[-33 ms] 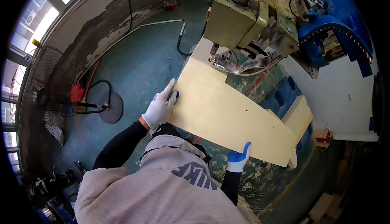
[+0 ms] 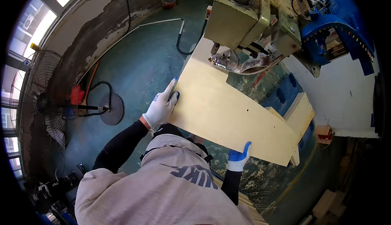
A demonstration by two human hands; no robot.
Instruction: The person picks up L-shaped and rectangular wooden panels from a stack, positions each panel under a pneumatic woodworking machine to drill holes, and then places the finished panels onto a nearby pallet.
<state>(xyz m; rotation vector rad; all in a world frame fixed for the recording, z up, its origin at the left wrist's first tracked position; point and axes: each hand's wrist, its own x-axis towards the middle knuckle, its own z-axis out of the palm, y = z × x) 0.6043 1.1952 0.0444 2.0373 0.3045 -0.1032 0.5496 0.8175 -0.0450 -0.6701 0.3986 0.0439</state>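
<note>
A large pale wooden board [image 2: 220, 106] lies across in front of me, broad at the left, notched on its far edge and tapering to the right. My left hand [image 2: 160, 106], in a white glove with blue fingertips, grips its left edge, thumb on top. My right hand [image 2: 239, 159], in a blue and white glove, holds the near edge toward the right, thumb along the top face; its other fingers are hidden beneath. The board's far left end sits under the metal foot [image 2: 225, 60] of a pale green machine [image 2: 234, 23].
Pale wooden pieces [image 2: 300, 110] lie stacked beyond the board's right end. A blue toothed arc-shaped machine part [image 2: 338, 29] stands at the far right. To the left is a fan [image 2: 42, 98] near a round base [image 2: 111, 109]. A small red box [image 2: 324, 134] is at right.
</note>
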